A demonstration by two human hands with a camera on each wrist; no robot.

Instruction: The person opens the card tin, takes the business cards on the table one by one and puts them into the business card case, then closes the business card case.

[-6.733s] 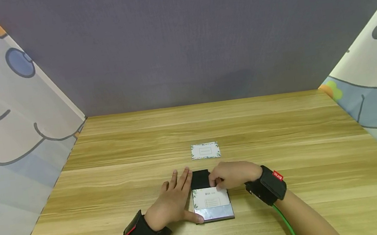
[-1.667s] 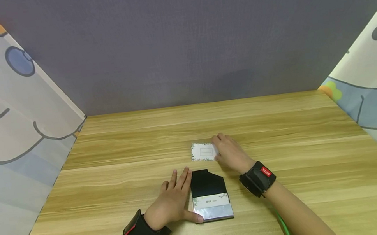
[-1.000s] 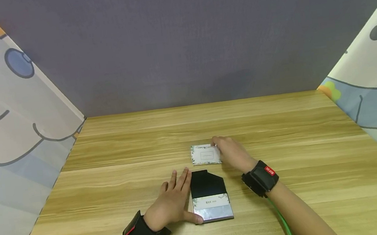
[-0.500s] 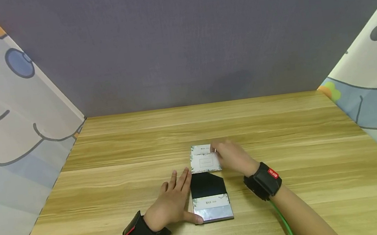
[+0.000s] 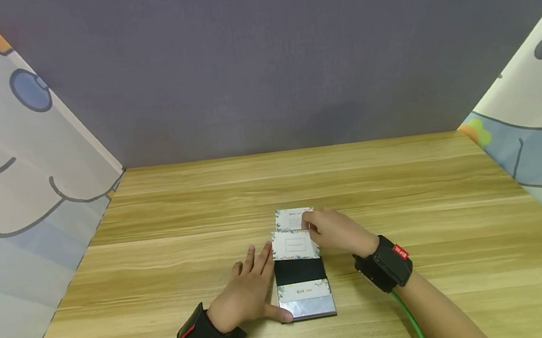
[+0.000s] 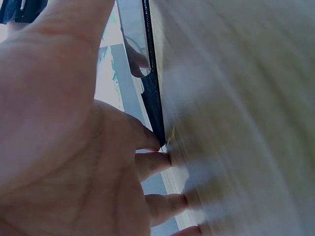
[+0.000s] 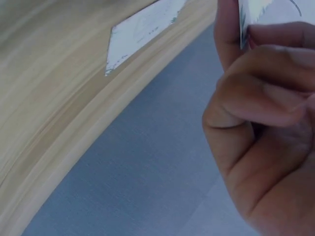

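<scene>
A business card case [image 5: 308,307] lies on the table with its black flap [image 5: 300,272] folded back. In its silver pocket sits a white card [image 5: 311,288], its upper strip showing. My left hand [image 5: 248,296] lies beside the case's left edge with fingers straight, its thumb on the lower left corner. In the left wrist view the fingertips touch the wood close to the case's dark edge [image 6: 155,105]. My right hand [image 5: 338,233] pinches a leaf-bordered business card [image 5: 294,245] by its right side, over the flap's upper part. The right wrist view shows its other fingers curled.
Another printed card [image 5: 287,219] lies on the table just behind the held one, partly covered by the fingers. The wooden table [image 5: 194,201] ends at a grey panel [image 5: 280,77], with cartoon-printed sheets [image 5: 38,175] at both sides. A green cable [image 5: 411,321] runs along my right forearm.
My right hand has drawn the top card off the other card and toward me, over the case's flap. A card was pushed down into the case earlier. The left hand has stayed put.
</scene>
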